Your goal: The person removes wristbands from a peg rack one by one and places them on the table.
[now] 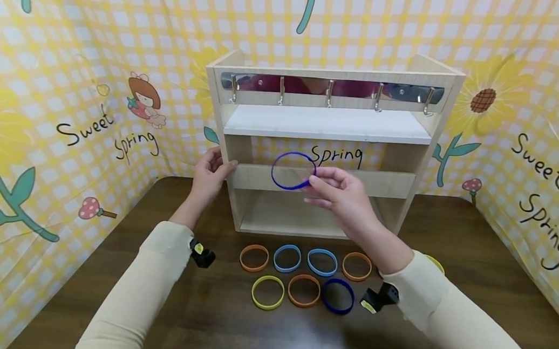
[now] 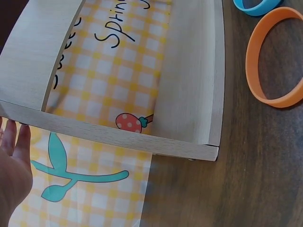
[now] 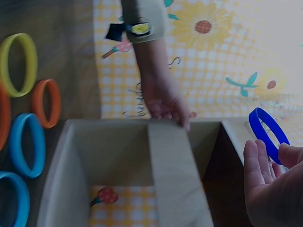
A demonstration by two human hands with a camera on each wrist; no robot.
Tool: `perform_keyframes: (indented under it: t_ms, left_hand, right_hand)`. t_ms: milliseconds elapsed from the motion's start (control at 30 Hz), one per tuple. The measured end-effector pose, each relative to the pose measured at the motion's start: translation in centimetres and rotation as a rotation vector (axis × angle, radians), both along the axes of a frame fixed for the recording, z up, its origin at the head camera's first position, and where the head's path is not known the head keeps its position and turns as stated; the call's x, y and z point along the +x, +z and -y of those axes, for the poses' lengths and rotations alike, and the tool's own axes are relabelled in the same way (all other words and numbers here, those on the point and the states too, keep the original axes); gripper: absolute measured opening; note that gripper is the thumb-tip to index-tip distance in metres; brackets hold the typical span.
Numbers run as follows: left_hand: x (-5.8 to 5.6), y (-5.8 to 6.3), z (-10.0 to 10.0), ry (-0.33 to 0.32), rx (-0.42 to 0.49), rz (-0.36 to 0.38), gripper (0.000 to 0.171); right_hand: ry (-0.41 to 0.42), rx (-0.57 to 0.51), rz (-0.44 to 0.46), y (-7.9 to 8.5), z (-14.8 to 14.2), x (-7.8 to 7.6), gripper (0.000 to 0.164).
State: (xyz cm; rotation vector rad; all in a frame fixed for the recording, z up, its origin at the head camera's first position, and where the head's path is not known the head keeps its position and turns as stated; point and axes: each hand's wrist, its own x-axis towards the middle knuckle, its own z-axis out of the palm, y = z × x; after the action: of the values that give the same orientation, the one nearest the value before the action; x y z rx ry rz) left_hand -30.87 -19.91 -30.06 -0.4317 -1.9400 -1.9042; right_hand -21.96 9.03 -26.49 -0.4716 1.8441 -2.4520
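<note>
A blue silicone wristband (image 1: pixel 291 188) is pinched between the thumb and fingers of my right hand (image 1: pixel 343 198), held up before the middle of the wooden shelf (image 1: pixel 326 182). In the right wrist view the same band (image 3: pixel 267 135) stands tilted above the thumb. My left hand (image 1: pixel 207 175) holds the shelf's left side panel, thumb at the front edge and fingers along the outer face. The left wrist view shows those fingers (image 2: pixel 22 142) against the panel. Along the shelf's upper front runs a metal strip with several hooks (image 1: pixel 330 94), all bare.
On the brown table (image 1: pixel 191 320) before the shelf lie several wristbands in two rows: orange (image 1: pixel 253 270), light blue (image 1: pixel 286 272), yellow (image 1: pixel 267 308) and dark blue (image 1: pixel 338 311). Another yellow band (image 1: pixel 436 264) peeks out behind the right sleeve. Checked cloth (image 1: pixel 177 108) surrounds the table's back and sides.
</note>
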Motion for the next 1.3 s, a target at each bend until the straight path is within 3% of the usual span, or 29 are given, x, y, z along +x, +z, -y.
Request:
perform_keyframes:
  t_ms: [233, 433, 667, 1300]
  left_hand:
    - [-0.2, 0.0, -0.1, -0.014, 0.021, -0.006, 0.038]
    - [-0.2, 0.0, -0.2, -0.022, 0.024, -0.007, 0.037]
    - [-0.1, -0.2, 0.0, -0.008, 0.032, -0.006, 0.036]
    - [-0.1, -0.1, 0.0, 0.0, 0.023, -0.01, 0.037]
  right_hand:
    - [-0.015, 0.057, 0.036, -2.0, -3.2, 0.7, 0.018]
    - [-0.015, 0.119, 0.056, -3.7, -5.4, 1.3, 0.022]
    - [-0.027, 0.158, 0.092, -5.0, -7.8, 2.0, 0.025]
    - [-0.002, 0.231, 0.18, -9.1, -13.5, 4.0, 0.012]
